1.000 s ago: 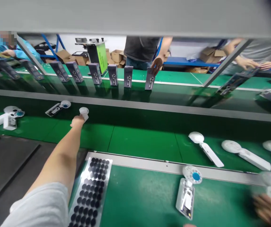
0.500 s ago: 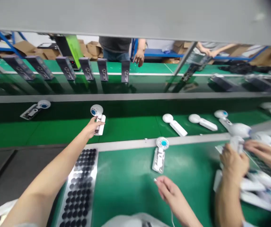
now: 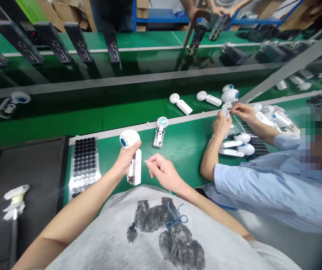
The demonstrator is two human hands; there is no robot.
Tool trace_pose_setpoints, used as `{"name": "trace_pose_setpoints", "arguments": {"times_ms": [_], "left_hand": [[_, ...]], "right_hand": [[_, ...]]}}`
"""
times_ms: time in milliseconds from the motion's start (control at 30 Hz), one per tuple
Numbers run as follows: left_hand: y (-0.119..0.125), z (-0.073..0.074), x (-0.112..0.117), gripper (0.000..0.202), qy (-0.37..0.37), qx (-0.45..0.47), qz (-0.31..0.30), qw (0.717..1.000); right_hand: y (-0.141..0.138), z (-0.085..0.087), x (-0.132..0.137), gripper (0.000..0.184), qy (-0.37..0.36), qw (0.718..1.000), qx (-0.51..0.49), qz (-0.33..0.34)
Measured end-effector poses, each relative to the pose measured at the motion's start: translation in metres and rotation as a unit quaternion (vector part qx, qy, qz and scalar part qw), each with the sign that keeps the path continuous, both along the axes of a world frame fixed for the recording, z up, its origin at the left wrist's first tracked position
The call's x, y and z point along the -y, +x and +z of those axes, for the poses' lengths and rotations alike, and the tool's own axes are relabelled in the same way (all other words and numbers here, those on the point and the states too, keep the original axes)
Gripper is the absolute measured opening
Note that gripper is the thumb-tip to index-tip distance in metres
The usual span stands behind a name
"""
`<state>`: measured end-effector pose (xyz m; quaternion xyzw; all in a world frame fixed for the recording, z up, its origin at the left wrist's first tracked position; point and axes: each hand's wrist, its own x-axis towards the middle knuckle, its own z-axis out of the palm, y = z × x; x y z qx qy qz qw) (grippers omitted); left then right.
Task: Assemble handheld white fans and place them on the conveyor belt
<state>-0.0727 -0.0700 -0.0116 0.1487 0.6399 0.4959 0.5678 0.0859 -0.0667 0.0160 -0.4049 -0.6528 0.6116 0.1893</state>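
The left hand [image 3: 125, 160] is wrapped around the handle of a white hand fan [image 3: 132, 157], thumb side up. The fan is held above the green mat [image 3: 183, 150], close to the person's chest. Its long axis runs near upright: the round head is at the top and away from the body, its blue centre faces left, and the handle's end points down toward the shirt.

Just right of the fan, the right hand [image 3: 162, 171] pinches a small white piece [image 3: 146, 162] between its fingertips. The piece is near the handle but not touching it.

Left of the fan lies a sheet of black pads [image 3: 84, 165], and beyond the fan a second fan [image 3: 159, 133] lies flat by the metal rail [image 3: 107, 133]. Farther right of the fan, a co-worker's hands [image 3: 222, 125] close off that side, and the mat between is bare.
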Motion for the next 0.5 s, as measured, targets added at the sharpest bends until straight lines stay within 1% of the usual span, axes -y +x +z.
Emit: {"name": "trace_pose_setpoints", "arguments": {"times_ms": [100, 233, 333, 433, 500], "left_hand": [[0.008, 0.006, 0.008, 0.048, -0.014, 0.012, -0.020, 1.000], [0.015, 0.018, 0.015, 0.047, 0.001, 0.006, -0.020, 1.000], [0.017, 0.022, 0.021, 0.045, 0.014, -0.007, -0.027, 1.000], [0.017, 0.023, 0.027, 0.044, 0.021, 0.022, -0.074, 0.997], [0.016, 0.024, 0.031, 0.049, 0.021, 0.049, -0.105, 0.993]], "right_hand": [[0.001, 0.002, 0.010, 0.014, 0.011, 1.000, -0.001, 0.016], [0.002, 0.001, 0.018, 0.012, 0.013, 0.999, -0.014, 0.037], [0.003, -0.002, 0.022, 0.012, 0.017, 0.999, -0.011, 0.038], [0.005, -0.004, 0.025, 0.012, 0.017, 0.999, 0.021, 0.046], [0.006, -0.005, 0.026, 0.013, 0.010, 0.997, 0.038, 0.063]]}}
